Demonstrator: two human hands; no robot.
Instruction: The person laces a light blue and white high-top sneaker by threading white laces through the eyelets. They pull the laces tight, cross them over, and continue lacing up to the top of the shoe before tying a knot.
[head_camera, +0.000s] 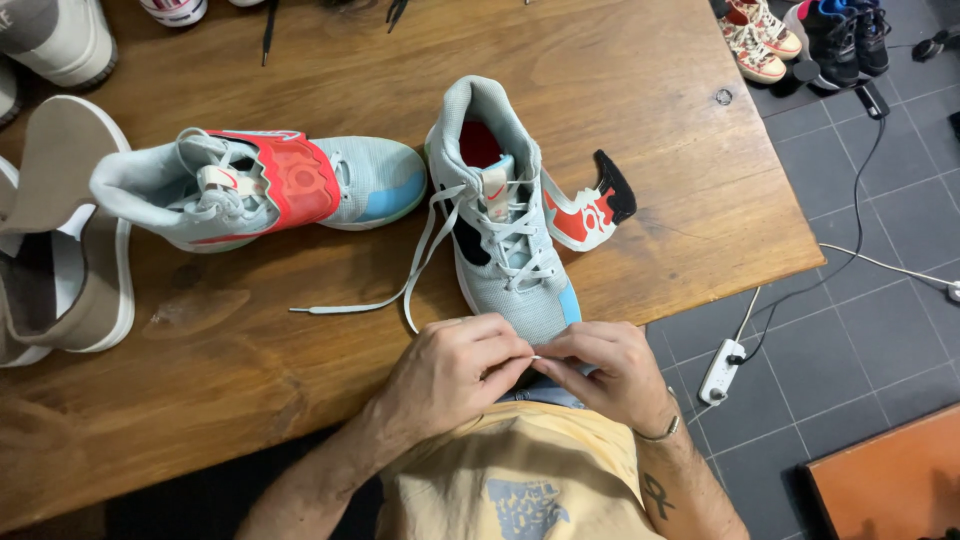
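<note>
A light grey sneaker (500, 215) with a red lining stands on the wooden table (300, 330), toe towards me. Its red-and-white strap flap (590, 212) hangs open to the right. My left hand (455, 370) and my right hand (605, 370) meet at the toe, fingers pinched together on a thin white lace (536, 357) between them. Loose lace ends (400, 290) trail left over the table. A matching grey sneaker (260, 190) with a red strap lies on its side to the left.
Beige shoes (65, 230) sit at the table's left edge, more shoes at the far edge. On the dark tiled floor to the right lie a white power strip (722, 370) with cables and several shoes (800, 35). An orange surface (890, 480) shows bottom right.
</note>
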